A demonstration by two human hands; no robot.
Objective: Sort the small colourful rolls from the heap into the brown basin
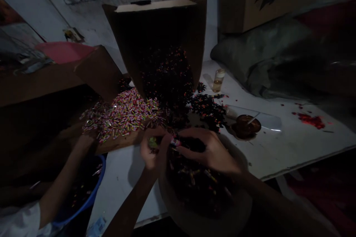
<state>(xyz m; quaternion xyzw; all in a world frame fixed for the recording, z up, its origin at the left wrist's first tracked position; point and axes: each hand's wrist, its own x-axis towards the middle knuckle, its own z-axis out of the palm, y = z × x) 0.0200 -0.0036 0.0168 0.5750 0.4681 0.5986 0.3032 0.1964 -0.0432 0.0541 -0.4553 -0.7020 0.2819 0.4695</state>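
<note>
Over a round tub (178, 214) of dark small parts, my left hand (152, 152) and my right hand (214, 148) meet with fingers closed. A tiny pink-and-white piece (175, 142) is pinched between their fingertips; its kind is too dim to tell. Something greenish (152, 142) shows in the curl of my left hand. Dark shadow or dark parts fill the hollow of my right hand. Just beyond my hands lies a heap of small pink, white and yellow-green striped pieces (125, 113). Black pieces with orange tips (208, 109) are piled to its right.
A tipped cardboard box (201, 40) spills black pieces onto the white table (283, 152). A brown bowl (247, 123) with a stick, a glass of yellowish liquid (218, 80) and red bits (311, 120) stand right. Another person's arm (66, 177) reaches in above a blue bucket (101, 177).
</note>
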